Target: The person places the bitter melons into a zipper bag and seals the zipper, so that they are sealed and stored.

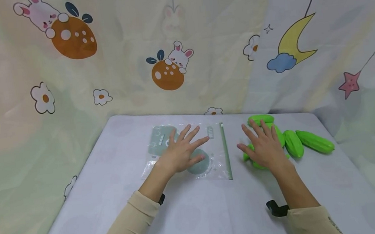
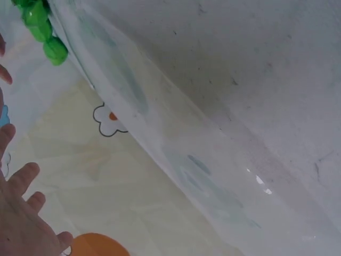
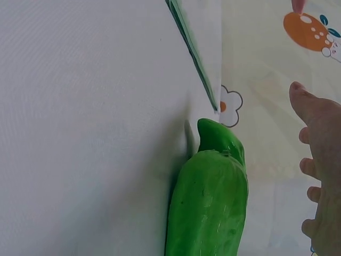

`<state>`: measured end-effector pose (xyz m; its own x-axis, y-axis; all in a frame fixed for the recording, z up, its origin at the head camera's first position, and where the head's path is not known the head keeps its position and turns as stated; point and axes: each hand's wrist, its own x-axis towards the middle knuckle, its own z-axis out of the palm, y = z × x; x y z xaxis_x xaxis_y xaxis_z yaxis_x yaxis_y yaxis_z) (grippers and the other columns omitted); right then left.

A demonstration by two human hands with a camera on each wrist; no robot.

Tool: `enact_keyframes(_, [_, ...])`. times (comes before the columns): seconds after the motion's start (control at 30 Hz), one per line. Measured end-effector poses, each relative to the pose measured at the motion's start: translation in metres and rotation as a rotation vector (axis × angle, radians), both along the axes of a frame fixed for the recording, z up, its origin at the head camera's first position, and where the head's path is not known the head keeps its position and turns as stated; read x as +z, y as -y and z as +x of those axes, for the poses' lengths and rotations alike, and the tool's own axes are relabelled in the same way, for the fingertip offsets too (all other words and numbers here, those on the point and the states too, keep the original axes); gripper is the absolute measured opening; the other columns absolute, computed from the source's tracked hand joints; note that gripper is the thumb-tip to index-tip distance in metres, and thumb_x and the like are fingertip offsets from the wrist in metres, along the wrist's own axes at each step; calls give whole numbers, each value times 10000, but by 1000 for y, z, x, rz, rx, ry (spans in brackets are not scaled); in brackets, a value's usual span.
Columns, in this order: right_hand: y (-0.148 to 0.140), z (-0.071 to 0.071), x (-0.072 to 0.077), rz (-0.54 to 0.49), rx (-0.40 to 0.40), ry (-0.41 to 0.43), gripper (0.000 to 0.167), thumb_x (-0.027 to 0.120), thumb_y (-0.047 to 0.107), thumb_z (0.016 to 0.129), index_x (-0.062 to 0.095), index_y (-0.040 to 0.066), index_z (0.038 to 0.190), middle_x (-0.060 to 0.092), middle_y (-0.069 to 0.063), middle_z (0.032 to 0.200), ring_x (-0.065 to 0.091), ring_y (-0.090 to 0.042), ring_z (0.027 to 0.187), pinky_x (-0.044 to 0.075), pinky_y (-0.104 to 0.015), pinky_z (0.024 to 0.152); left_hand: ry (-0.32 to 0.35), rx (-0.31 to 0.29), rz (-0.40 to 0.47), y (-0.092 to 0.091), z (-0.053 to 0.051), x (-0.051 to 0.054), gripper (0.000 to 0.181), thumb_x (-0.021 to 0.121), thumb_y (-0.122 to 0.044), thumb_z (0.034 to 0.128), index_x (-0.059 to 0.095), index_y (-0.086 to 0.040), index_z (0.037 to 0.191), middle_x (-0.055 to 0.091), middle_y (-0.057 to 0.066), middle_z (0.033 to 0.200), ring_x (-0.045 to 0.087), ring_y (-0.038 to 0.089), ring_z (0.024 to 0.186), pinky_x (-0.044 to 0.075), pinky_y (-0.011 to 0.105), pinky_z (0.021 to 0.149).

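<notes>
A clear zip bag (image 1: 216, 166) with pale green print and a green zip edge lies flat on the white table. Over it my left hand (image 1: 180, 153) is spread, fingers apart, gripping nothing. Several bright green vegetable-shaped pieces (image 1: 315, 141) lie at the right; my right hand (image 1: 265, 147), also spread, is above some of them and partly hides them. The right wrist view has a green piece (image 3: 208, 205) close up, with the right hand (image 3: 325, 160) to its right. In the left wrist view the left hand (image 2: 26, 218) is at the lower left, beside the bag (image 2: 213, 186).
The white-covered table (image 1: 189, 213) reaches back to a hanging cloth (image 1: 130, 70) with printed rabbits, flowers and a moon. Cloth also hangs at the left and right sides. A black wrist strap piece (image 1: 277, 208) shows by the right sleeve.
</notes>
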<state>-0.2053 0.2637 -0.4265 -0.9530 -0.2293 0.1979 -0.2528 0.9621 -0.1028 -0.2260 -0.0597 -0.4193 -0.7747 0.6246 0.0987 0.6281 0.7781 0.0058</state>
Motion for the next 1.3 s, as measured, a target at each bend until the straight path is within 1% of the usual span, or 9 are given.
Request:
enact_keyframes(0.2, [-2,-1,-2,2,3,-14,749,510,592,1018,340,164,1608,221,-192,1683,85,-511,1541,60,-740,1173,0,-27,5,-9,-2,-5,650,485,-658,1001,276,-483,1592,120,-14,1732,25,282,1599,121,714,1184])
enact_keyframes(0.33, [-1,-1,-5,6,1,-14,751,525,591,1011,352,162,1603,229,-191,1681,98,-520,1536,65,-741,1172,0,-42,-18,-13,-1,-9,651,489,-672,992,294,-487,1584,128,-17,1730,29,284,1599,137,695,1190])
enact_keyframes(0.6, [0,0,-9,15,-11,-35,744,540,586,1006,366,171,1598,245,-178,1678,139,-513,1530,100,-741,1170,-3,-87,-49,-27,3,-12,625,485,-669,996,335,-479,1573,166,-10,1723,74,282,1596,180,671,1193])
enact_keyframes(0.7, [0,0,-8,19,-11,-39,738,540,582,1008,367,174,1599,250,-178,1677,143,-512,1530,106,-742,1168,-8,-99,-64,-32,4,-12,615,479,-669,999,344,-481,1568,171,-15,1721,90,278,1594,188,663,1194])
enact_keyframes(0.93, [-1,1,-8,21,-11,-38,734,536,584,1012,365,181,1601,251,-165,1680,147,-501,1534,113,-739,1169,-5,-121,-62,-44,7,-16,608,501,-668,989,379,-476,1552,197,-11,1715,117,281,1590,173,661,1200])
enact_keyframes(1.1, [-3,1,-7,23,-17,-25,745,533,592,1010,351,186,1607,249,-161,1682,134,-491,1541,101,-734,1174,-3,-135,-69,-52,7,-20,599,517,-663,984,396,-477,1540,236,-4,1703,155,282,1580,168,657,1204])
enact_keyframes(1.3, [-4,2,-7,12,-21,-31,745,559,580,1000,371,178,1598,264,-163,1677,142,-489,1539,107,-735,1172,-4,-151,-71,-57,6,-22,578,529,-657,982,421,-485,1523,301,10,1675,192,277,1568,184,650,1203])
